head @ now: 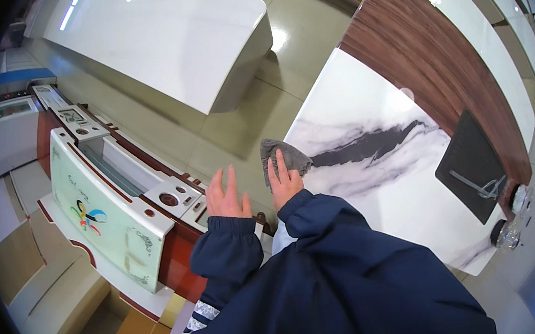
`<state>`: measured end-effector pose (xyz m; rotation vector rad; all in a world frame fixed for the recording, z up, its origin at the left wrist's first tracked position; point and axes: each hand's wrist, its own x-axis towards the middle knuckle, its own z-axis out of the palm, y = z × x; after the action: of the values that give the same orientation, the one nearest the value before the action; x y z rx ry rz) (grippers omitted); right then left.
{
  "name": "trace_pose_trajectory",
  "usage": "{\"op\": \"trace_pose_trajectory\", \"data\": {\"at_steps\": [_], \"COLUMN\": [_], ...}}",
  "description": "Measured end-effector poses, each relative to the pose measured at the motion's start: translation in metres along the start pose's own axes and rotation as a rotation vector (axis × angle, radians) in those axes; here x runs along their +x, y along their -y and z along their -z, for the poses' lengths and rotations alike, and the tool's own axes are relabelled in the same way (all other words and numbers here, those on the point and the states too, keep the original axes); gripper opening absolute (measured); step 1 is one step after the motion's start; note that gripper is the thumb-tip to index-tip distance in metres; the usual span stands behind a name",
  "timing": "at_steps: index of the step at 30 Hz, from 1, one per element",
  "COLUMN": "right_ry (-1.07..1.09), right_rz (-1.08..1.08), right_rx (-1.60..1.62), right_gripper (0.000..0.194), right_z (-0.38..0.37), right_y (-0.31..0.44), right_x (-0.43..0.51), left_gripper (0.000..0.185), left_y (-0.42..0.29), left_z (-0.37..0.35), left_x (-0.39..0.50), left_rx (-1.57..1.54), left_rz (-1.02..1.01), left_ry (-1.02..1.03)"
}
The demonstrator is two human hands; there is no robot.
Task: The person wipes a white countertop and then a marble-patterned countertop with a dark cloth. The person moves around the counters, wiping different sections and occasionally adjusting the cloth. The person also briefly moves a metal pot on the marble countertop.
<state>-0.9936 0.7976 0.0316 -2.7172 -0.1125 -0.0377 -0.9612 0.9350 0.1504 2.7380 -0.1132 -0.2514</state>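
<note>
My right hand (pixel 285 181) rests with its fingers spread over a grey cloth (pixel 297 159). The cloth is at the left edge of a white marble-patterned tabletop (pixel 334 97), and part of it hangs past that edge. A dark grey vein runs across the top just right of the cloth. To the left, my left hand (pixel 227 196) is held in the air with its fingers apart and holds nothing. Nearest to it is a white and dark-red counter (pixel 167 196) with round fittings and a frosted glass panel (pixel 104 210) bearing a colourful butterfly-like design.
A brown wood-grain section (pixel 423 33) borders the marble top. Near its right end lies a black board (pixel 465 164) with a metal rack-like piece (pixel 479 182) on it. Glass jars with dark lids (pixel 500 233) stand beyond. A glossy white table (pixel 168 35) stands across the tiled floor (pixel 260 103).
</note>
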Motion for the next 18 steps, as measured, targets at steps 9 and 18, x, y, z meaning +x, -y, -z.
{"op": "trace_pose_trajectory", "data": {"at_steps": [9, 18], "right_ry": [0.147, -0.114], "right_rz": [-0.197, -1.490], "right_rx": [0.058, -0.310], "right_gripper": [0.059, 0.065], "right_z": [0.058, 0.141], "right_y": [-0.058, -0.271], "right_x": [-0.090, -0.351], "left_gripper": [0.085, 0.100], "left_y": [-0.037, -0.137], "left_z": [-0.064, -0.106], "left_x": [0.020, 0.012], "left_rx": [0.249, 0.472], "left_rz": [-0.100, -0.144], "left_ry": [0.424, 0.743]}}
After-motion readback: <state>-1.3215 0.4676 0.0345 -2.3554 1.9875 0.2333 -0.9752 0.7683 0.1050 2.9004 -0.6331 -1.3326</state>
